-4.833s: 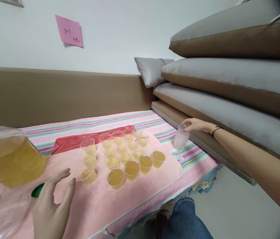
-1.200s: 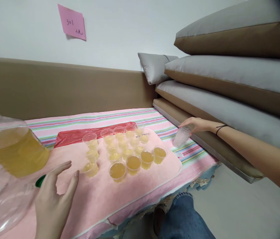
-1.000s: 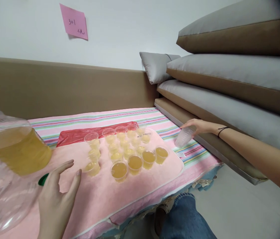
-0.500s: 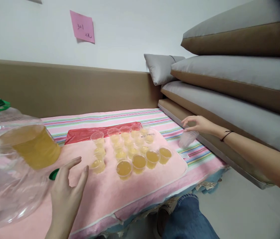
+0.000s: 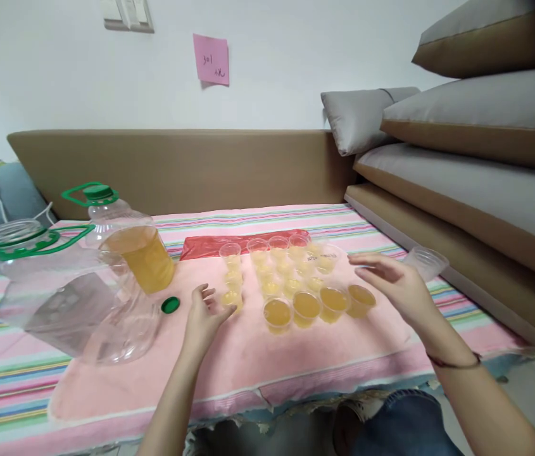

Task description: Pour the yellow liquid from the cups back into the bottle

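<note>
My left hand (image 5: 204, 320) hovers just left of the nearest cup in a column of clear plastic cups (image 5: 232, 297) with yellow liquid. Its fingers are apart and nothing shows in them. My right hand (image 5: 397, 285) is stretched out flat to the right of the other cups, holding nothing. Beyond its back, a clear empty plastic cup or stack of cups (image 5: 426, 263) lies tilted on the striped cloth. Between my hands stand several more filled cups; the front row has darker amber liquid (image 5: 306, 306). A green cap (image 5: 170, 305) lies left of my left hand.
At left, a large clear jug (image 5: 81, 310) with a green handle lies tilted. Behind it are a green-capped jug (image 5: 106, 212) and a container of amber liquid (image 5: 151, 259). A red plastic sheet (image 5: 201, 246) is behind the cups. Grey cushions (image 5: 476, 164) are stacked at right.
My view has turned left, bringing both jugs into sight. My right hand has moved left, away from the empty plastic cups, toward the filled ones. My left hand has come closer to the left column of cups.
</note>
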